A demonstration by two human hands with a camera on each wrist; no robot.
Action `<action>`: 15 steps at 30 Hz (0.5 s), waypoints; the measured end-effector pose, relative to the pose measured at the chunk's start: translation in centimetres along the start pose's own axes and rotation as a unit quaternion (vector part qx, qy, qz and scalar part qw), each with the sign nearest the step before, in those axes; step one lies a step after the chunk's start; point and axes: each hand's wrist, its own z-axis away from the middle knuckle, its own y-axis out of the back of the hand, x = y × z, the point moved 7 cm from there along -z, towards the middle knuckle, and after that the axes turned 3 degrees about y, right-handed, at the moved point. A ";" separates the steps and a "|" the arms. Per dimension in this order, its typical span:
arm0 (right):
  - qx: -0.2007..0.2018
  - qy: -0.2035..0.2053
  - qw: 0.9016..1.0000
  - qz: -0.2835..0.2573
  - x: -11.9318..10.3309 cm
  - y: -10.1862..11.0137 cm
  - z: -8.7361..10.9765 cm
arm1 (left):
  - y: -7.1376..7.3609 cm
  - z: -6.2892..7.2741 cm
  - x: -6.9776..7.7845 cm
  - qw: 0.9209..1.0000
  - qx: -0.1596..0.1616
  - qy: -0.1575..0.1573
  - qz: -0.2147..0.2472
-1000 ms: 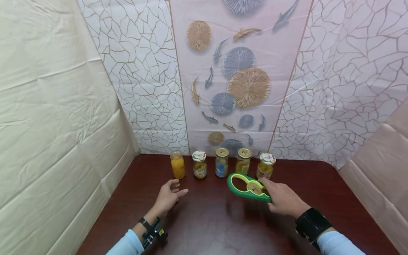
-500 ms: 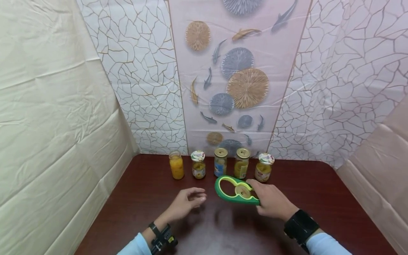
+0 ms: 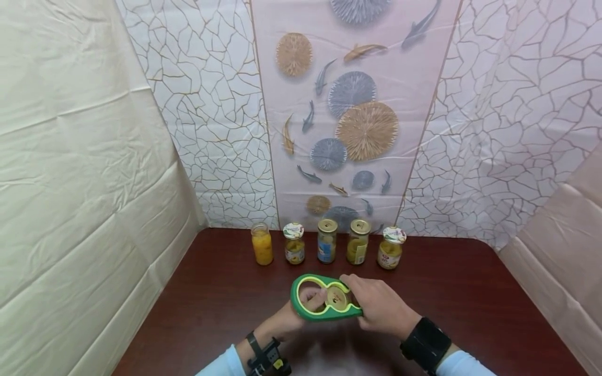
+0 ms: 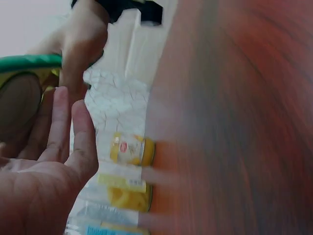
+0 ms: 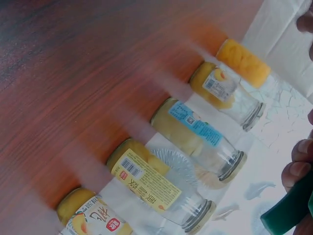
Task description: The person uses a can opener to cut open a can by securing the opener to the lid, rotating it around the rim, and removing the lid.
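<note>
My right hand (image 3: 383, 308) grips the end of a green jar opener (image 3: 324, 317) with a lime-green inner edge and two round openings. A gold jar lid (image 3: 336, 298) sits in the smaller opening. My left hand (image 3: 286, 320) is under the opener's far end, and part of it shows through the larger opening. In the left wrist view, the left hand's fingers (image 4: 85, 132) reach out fairly straight beside the opener (image 4: 29, 62); whether they touch it I cannot tell. An open, lidless jar of orange fruit (image 3: 262, 248) stands leftmost at the back.
Right of the open jar, several lidded jars stand in a row: a white-lidded jar (image 3: 294, 245), a blue-labelled jar (image 3: 326, 243), a yellow-labelled jar (image 3: 358, 244) and another white-lidded jar (image 3: 391, 249). The dark red table (image 3: 207, 303) meets a patterned backdrop (image 3: 226, 130) behind them.
The right hand has brought the opener left and toward me, with the lid still in it. My left hand has moved right from near the orange jar to under the opener.
</note>
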 end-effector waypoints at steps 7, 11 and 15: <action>0.014 0.000 1.000 0.006 -0.3 0.0 0.5 | -1.2 -0.4 0.1 0.999 0.013 0.022 0.030; 0.024 0.000 1.000 0.003 -0.2 0.0 0.6 | -1.3 -0.7 -0.1 0.999 0.012 0.019 0.037; 0.034 0.000 0.999 -0.007 -0.1 0.0 0.4 | -1.2 -1.0 -0.2 0.999 0.014 0.002 0.048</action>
